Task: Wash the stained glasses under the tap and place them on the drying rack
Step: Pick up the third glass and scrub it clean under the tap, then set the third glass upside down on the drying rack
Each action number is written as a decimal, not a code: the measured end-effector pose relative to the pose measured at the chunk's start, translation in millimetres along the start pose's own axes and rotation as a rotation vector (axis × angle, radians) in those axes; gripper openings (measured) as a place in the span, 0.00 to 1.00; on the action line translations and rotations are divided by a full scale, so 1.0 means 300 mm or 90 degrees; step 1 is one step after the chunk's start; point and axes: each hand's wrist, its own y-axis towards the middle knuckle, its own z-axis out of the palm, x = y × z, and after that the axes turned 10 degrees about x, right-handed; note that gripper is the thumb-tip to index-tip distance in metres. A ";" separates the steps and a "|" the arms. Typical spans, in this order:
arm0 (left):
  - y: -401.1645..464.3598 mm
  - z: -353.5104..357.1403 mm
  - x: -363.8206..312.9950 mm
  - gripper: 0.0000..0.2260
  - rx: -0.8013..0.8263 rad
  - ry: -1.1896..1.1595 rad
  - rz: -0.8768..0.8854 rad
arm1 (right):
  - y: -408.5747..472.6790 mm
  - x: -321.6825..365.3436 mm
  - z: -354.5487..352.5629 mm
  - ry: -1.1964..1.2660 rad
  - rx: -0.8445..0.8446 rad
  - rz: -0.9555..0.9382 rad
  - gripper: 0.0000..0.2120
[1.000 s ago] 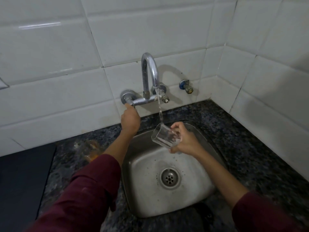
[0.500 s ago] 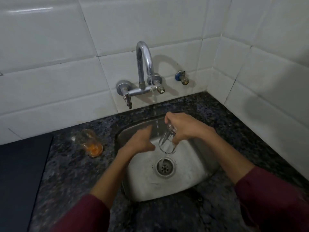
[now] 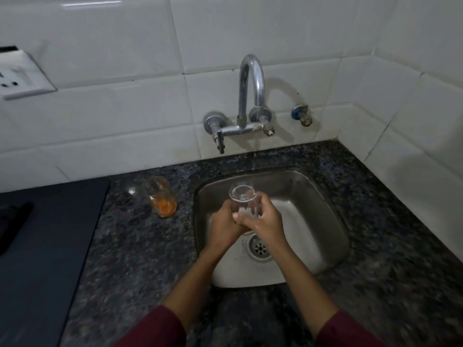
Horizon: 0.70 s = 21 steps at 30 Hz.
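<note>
A clear glass (image 3: 243,199) stands upright over the steel sink (image 3: 323,204), its open mouth facing up. My left hand (image 3: 224,225) and my right hand (image 3: 263,222) both wrap around its lower half, fingers overlapping in front. The chrome tap (image 3: 250,96) is on the wall above; a thin stream of water falls behind the glass. A second glass (image 3: 160,197) with orange residue at its bottom sits on the counter left of the sink. No drying rack is in view.
Dark speckled granite counter (image 3: 390,259) surrounds the sink. A dark flat slab (image 3: 45,246) lies at the left. White tiled walls meet in a corner at the right. A wall socket (image 3: 20,76) is at upper left; a small valve (image 3: 303,116) right of the tap.
My left hand left the tap handle and came down to join the right hand on the glass. The glass, tilted a second ago, now stands upright in both hands.
</note>
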 end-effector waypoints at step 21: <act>-0.427 -1.264 0.810 0.25 -0.198 0.206 -0.393 | 0.489 0.618 1.412 0.010 0.408 -0.127 0.32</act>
